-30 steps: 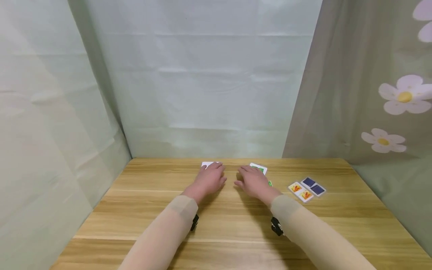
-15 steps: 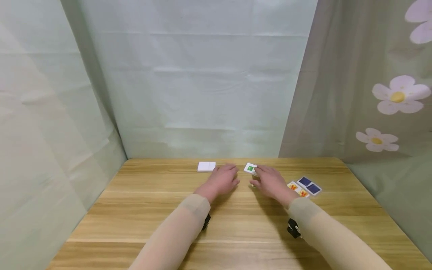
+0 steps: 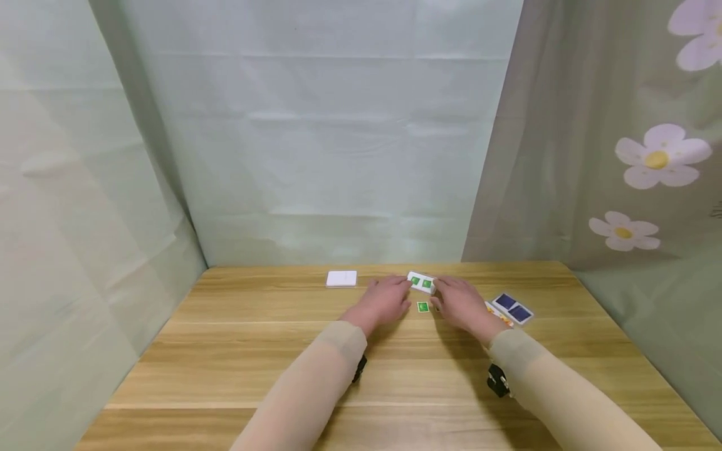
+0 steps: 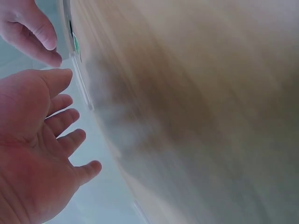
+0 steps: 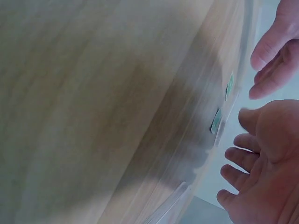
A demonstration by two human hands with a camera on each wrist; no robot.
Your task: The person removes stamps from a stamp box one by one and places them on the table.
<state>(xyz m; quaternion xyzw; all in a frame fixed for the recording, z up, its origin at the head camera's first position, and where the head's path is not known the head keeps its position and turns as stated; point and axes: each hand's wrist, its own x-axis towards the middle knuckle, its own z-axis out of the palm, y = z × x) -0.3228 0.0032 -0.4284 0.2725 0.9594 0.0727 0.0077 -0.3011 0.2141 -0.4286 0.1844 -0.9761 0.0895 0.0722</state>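
In the head view a white card with two green squares (image 3: 421,282) lies near the table's far edge, between both hands. My left hand (image 3: 383,302) has its fingertips right at the card's left end. On the other side, my right hand (image 3: 459,304) has its fingertips at the right end. Both wrist views show the fingers loosely spread, the palms holding nothing. A small loose green square (image 3: 423,307) lies just in front of the card; in the right wrist view two small green squares (image 5: 216,121) show on the wood.
To the left lies a stack of white cards (image 3: 341,279). On the right is a card with dark blue squares (image 3: 512,309), beside an orange-pictured card (image 3: 499,313) partly covered by my right hand. Pale curtains (image 3: 338,156) stand behind the wooden table (image 3: 271,351).
Both hands have moved right. My left hand has come off the white stack to the green card's left end; my right hand has uncovered the green squares and now overlaps the orange card.
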